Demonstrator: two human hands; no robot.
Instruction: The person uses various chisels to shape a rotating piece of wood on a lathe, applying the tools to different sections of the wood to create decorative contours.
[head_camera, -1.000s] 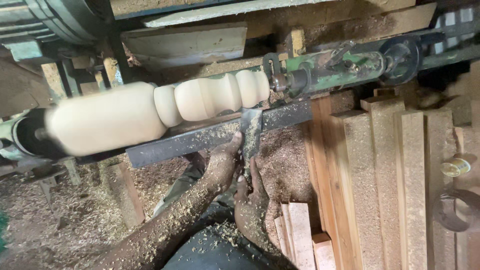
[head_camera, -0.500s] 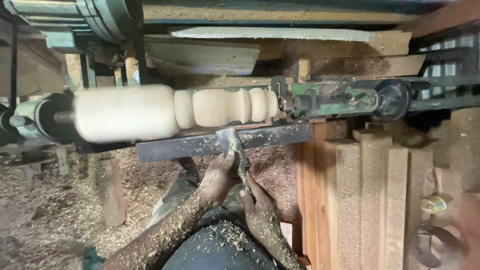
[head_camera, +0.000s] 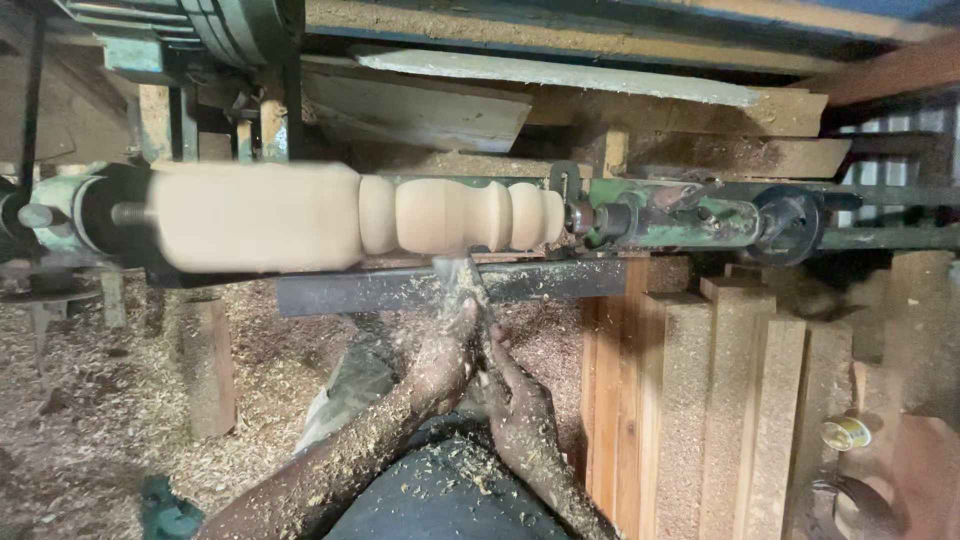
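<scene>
1. Keep left hand (head_camera: 445, 355) and right hand (head_camera: 515, 395), fingers wrapped on chisel (head_camera: 462, 285), pinned to rest (head_camera: 400, 290).
2. Ease edge toward 12 o'clock into spinning spindle (head_camera: 440, 215).
3. Cut lightly, steadily.

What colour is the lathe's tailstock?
Green, worn and dusty, in the head view: tailstock.

The pale wood spindle (head_camera: 350, 215) on my lathe looks smooth and matt where it is turned into beads. The tool rest (head_camera: 400, 290) is dark, dull metal, dusted with shavings. My left hand (head_camera: 447, 350) and right hand (head_camera: 520, 405) are coated in rough sawdust. The tailstock (head_camera: 680, 220) is worn green-painted metal. The stacked planks (head_camera: 720, 400) are rough-sawn wood.
</scene>
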